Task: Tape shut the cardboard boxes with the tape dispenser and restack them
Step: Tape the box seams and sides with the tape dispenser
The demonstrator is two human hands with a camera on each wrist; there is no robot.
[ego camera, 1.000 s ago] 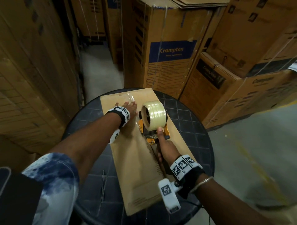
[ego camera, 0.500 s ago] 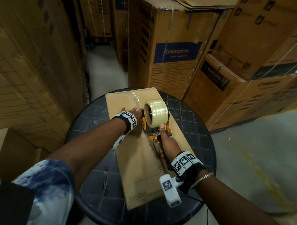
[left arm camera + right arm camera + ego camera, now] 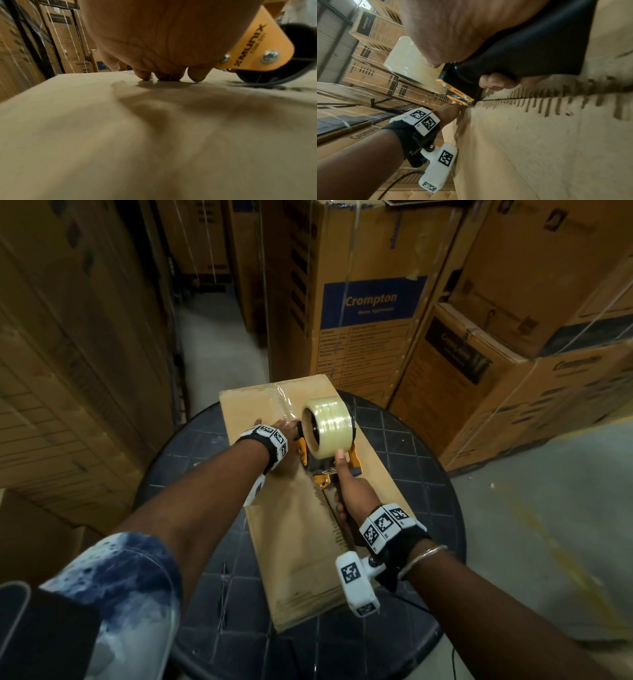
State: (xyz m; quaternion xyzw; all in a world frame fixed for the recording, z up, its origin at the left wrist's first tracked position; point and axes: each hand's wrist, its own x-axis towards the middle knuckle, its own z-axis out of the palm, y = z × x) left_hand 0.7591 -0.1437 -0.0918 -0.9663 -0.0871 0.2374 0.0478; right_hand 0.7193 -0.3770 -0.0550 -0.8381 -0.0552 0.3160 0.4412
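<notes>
A long flat cardboard box [image 3: 294, 529] lies on a round dark table [image 3: 414, 460]. Clear tape covers the far stretch of its centre seam [image 3: 282, 402]. My right hand [image 3: 349, 498] grips the black handle [image 3: 530, 54] of an orange tape dispenser [image 3: 325, 463], thumb against the clear tape roll [image 3: 330, 428]. The dispenser stands on the seam near the box's middle. My left hand [image 3: 274, 429] presses flat on the box just left of the dispenser, fingertips [image 3: 195, 77] down on the cardboard [image 3: 154, 135] beside the orange frame [image 3: 257, 44].
Tall stacked cardboard cartons [image 3: 370, 302] stand close behind and to the right [image 3: 513, 371], and more line the left side [image 3: 68, 371]. A narrow concrete aisle [image 3: 215, 347] runs back between them. Open floor [image 3: 548, 508] lies at the right.
The dispenser has been drawn toward me along the seam, laying more tape. My left hand slid back with it, staying beside the dispenser.
</notes>
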